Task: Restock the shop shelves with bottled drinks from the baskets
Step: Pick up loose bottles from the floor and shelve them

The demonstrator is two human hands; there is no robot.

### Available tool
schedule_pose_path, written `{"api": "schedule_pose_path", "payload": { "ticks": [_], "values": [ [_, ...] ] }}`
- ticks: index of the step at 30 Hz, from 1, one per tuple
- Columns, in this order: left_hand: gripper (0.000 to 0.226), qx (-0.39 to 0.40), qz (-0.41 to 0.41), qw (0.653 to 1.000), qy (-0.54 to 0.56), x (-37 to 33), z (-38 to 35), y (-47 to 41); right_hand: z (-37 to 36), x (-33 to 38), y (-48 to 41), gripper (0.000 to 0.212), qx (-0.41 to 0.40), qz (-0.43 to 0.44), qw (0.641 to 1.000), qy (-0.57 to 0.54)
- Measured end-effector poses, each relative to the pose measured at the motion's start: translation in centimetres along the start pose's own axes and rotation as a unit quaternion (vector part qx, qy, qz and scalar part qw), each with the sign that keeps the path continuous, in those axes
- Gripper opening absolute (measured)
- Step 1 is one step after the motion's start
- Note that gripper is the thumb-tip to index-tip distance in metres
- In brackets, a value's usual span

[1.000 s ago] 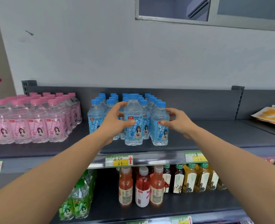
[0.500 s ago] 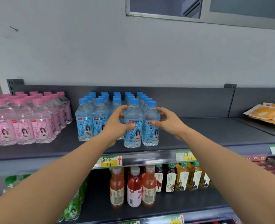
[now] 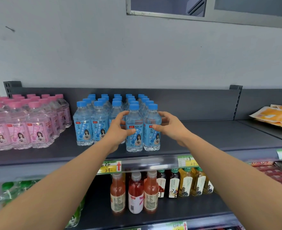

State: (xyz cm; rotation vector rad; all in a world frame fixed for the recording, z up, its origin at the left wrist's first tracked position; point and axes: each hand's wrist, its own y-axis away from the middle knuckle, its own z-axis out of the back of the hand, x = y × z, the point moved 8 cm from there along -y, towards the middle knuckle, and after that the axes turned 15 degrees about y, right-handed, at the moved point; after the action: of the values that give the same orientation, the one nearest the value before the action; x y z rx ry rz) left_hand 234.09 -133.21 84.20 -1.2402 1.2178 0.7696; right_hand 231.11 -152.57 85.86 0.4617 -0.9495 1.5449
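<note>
A person's left hand [image 3: 118, 130] grips a clear plastic bottle with a blue cap and blue label [image 3: 134, 117], thumb across the label and fingers curled round the far side. The right hand [image 3: 171, 128] clasps a matching blue-capped bottle [image 3: 151, 141] that touches the first on its right. Both bottles stand upright at the front of a dark grey metal top shelf [image 3: 211, 138], slightly forward of the block of blue-capped bottles [image 3: 100, 113] lined up in rows behind and to their left.

Further left on the same shelf, apart from the blue block, stands a group of clear pink-capped bottles with pink labels [image 3: 17, 130]. The right half of the shelf is bare metal as far as a stack of flat orange packets [image 3: 276, 117] on the adjoining shelf section. A dark grey back panel [image 3: 195, 103] rises behind the goods, held between slotted uprights.

Above it runs a pale painted wall [image 3: 137, 55], and a grey-framed window [image 3: 210, 15] sits at the top of the view. On the shelf's front strip is a yellow-and-green price tag with a red arrow [image 3: 110, 166].

On the lower shelf [image 3: 186, 206] stand orange and red juice bottles [image 3: 135, 193], with dark and amber tea bottles [image 3: 185, 183] just beside them to the right. Green-capped bottles [image 3: 12, 191] are at the far left and red packets [image 3: 276, 173] at the far right.
</note>
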Motion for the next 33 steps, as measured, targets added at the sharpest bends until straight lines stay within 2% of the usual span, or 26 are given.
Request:
{"api": "schedule_pose_path", "payload": {
  "ticks": [6, 8, 12, 19, 22, 26, 33],
  "values": [
    [0.074, -0.002, -0.025, 0.993, -0.111, -0.1, 0.6, 0.3, 0.0, -0.7, 0.2, 0.056, 0.004, -0.012, 1.0, -0.024],
    [0.075, -0.008, -0.026, 0.993, -0.114, 0.0, 0.9, 0.5, 0.0, -1.1, 0.3, 0.059, 0.011, -0.021, 0.999, -0.036],
    [0.062, -0.041, -0.013, 0.993, -0.113, 0.5, 1.4, 0.7, -0.2, -2.1, 0.5, 0.051, 0.009, -0.032, 0.998, -0.047],
    [0.064, -0.064, -0.018, 0.986, -0.151, 0.4, 0.9, 1.4, -0.5, -2.3, 0.8, 0.045, -0.014, -0.03, 0.998, -0.048],
    [0.06, -0.065, -0.032, 0.972, -0.225, 0.1, 0.6, 2.2, -0.3, -2.4, 1.3, 0.044, -0.046, -0.041, 0.998, -0.002],
    [0.069, -0.08, -0.041, 0.949, -0.302, -0.2, 0.9, 4.3, -0.1, -2.4, 3.4, 0.04, -0.105, -0.053, 0.989, 0.095],
    [0.047, -0.072, -0.09, 0.932, -0.343, -0.5, 3.0, 10.5, -1.4, -0.8, 10.3, 0.028, -0.165, -0.062, 0.95, 0.256]
  ]
}}
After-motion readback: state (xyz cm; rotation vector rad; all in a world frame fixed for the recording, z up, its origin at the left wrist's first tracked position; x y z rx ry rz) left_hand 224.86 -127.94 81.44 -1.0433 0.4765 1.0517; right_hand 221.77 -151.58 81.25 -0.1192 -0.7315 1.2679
